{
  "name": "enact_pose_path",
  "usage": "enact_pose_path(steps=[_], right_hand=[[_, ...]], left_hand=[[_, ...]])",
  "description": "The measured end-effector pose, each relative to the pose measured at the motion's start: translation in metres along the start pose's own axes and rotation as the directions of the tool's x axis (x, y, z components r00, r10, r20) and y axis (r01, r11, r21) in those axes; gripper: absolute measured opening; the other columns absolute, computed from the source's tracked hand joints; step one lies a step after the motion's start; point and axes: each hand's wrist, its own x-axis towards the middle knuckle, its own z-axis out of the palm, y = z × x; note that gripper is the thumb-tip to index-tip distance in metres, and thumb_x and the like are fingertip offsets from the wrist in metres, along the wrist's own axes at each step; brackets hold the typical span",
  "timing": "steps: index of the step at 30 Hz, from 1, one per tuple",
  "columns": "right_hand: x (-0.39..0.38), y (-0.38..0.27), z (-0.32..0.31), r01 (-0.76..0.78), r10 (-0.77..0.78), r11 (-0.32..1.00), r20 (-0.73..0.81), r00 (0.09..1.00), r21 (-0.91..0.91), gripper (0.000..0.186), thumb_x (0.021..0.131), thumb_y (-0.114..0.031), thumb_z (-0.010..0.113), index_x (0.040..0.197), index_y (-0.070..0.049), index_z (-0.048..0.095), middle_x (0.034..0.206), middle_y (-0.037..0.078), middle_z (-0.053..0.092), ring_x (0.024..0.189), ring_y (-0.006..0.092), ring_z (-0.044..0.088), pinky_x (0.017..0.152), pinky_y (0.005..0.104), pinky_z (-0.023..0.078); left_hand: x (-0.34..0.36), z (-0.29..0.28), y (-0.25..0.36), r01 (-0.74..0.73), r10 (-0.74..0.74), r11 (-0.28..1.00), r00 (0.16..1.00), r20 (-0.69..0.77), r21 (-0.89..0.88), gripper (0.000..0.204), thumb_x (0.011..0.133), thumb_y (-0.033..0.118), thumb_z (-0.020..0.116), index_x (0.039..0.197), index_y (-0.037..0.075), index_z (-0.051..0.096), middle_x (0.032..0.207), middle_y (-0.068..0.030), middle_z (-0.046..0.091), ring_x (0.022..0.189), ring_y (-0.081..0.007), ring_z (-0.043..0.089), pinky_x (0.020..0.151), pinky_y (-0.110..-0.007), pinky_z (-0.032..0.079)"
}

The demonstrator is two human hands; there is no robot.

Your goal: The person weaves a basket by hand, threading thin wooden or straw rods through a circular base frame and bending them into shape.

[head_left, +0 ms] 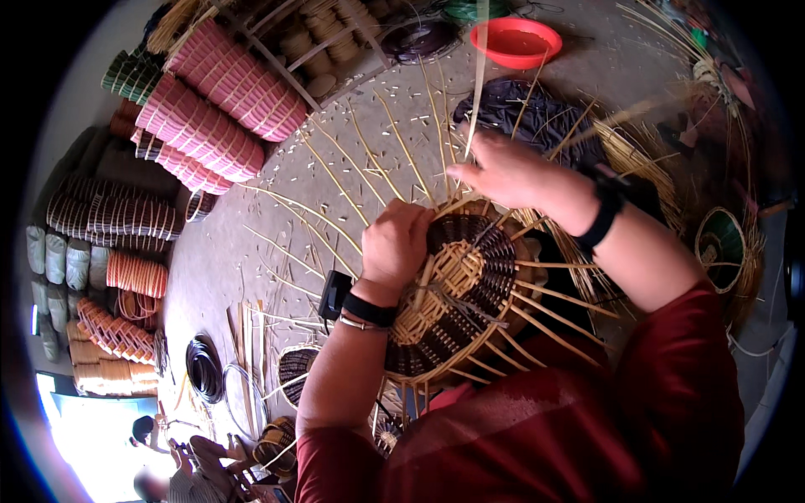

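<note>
A round woven basket base with dark brown weaving and a pale cane centre rests tilted at my lap. Long thin cane stakes fan out from its edge on all sides. My left hand is closed on the far-left part of the basket's rim; its fingertips are partly hidden. Beyond the far rim, my right hand holds a long pale flat strip between thumb and fingers. That strip runs up past the top of the view. Near the basket's middle lies a greyish twig-like piece.
Stacked pink woven baskets and brown ones line the left. A red basin and dark cloth lie ahead. Cane bundles are at right. Offcuts litter the floor. Another person sits at lower left.
</note>
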Motion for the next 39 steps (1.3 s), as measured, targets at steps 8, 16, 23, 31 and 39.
enact_pose_path(steps=[8, 16, 23, 31, 39], right_hand=[[-0.027, -0.037, -0.019, 0.124, -0.106, 0.963, -0.085, 0.991, 0.241, 0.017, 0.099, -0.016, 0.065, 0.101, 0.000, 0.070, 0.095, 0.013, 0.072, 0.082, 0.0262, 0.071, 0.073, 0.0376, 0.056], [0.076, -0.011, 0.054, -0.358, 0.237, 0.854, 0.330, 0.914, 0.377, 0.022, 0.101, -0.018, 0.065, 0.099, 0.004, 0.068, 0.088, 0.015, 0.072, 0.070, 0.0210, 0.071, 0.061, 0.0331, 0.056], [0.116, -0.033, 0.111, -0.154, 0.171, 0.985, 0.405, 0.898, -0.076, 0.039, 0.089, -0.012, 0.064, 0.124, 0.006, 0.063, 0.114, 0.030, 0.072, 0.105, 0.0370, 0.073, 0.090, 0.0436, 0.058], [0.092, -0.019, 0.071, -0.440, 0.338, 0.844, 0.331, 0.881, 0.306, 0.063, 0.097, -0.009, 0.056, 0.151, 0.012, 0.030, 0.115, 0.031, 0.069, 0.097, 0.0327, 0.074, 0.082, 0.0411, 0.061], [-0.014, 0.009, 0.000, -0.659, 0.396, 0.323, 0.536, 0.746, 0.679, 0.048, 0.113, -0.017, 0.042, 0.157, -0.001, 0.035, 0.097, 0.016, 0.071, 0.077, 0.0220, 0.073, 0.066, 0.0335, 0.058]], left_hand=[[0.005, 0.010, -0.004, 0.147, -0.148, 0.989, 0.988, -0.049, -0.017, 0.022, 0.100, 0.028, 0.063, 0.094, 0.008, 0.069, 0.090, -0.0137, 0.071, 0.081, -0.0384, 0.070, 0.070, -0.048, 0.055], [0.000, 0.012, 0.001, 0.153, -0.153, 0.988, 0.982, -0.108, -0.005, 0.025, 0.098, 0.028, 0.066, 0.112, 0.010, 0.075, 0.090, -0.0140, 0.072, 0.086, -0.0365, 0.072, 0.075, -0.047, 0.057], [-0.002, 0.011, -0.002, 0.172, -0.172, 0.975, 0.985, -0.015, 0.139, 0.029, 0.096, 0.030, 0.067, 0.115, 0.010, 0.076, 0.098, -0.0167, 0.072, 0.090, -0.0341, 0.072, 0.082, -0.044, 0.056], [-0.005, -0.002, 0.006, 0.141, -0.145, 0.989, 0.985, 0.093, 0.044, 0.041, 0.089, 0.045, 0.077, 0.114, 0.012, 0.077, 0.100, -0.0132, 0.065, 0.096, -0.0318, 0.068, 0.086, -0.043, 0.055], [-0.003, -0.003, 0.018, 0.096, -0.082, 0.987, 0.991, 0.106, -0.131, 0.036, 0.085, 0.034, 0.084, 0.111, 0.010, 0.075, 0.104, -0.0116, 0.064, 0.096, -0.0315, 0.067, 0.084, -0.041, 0.055]])
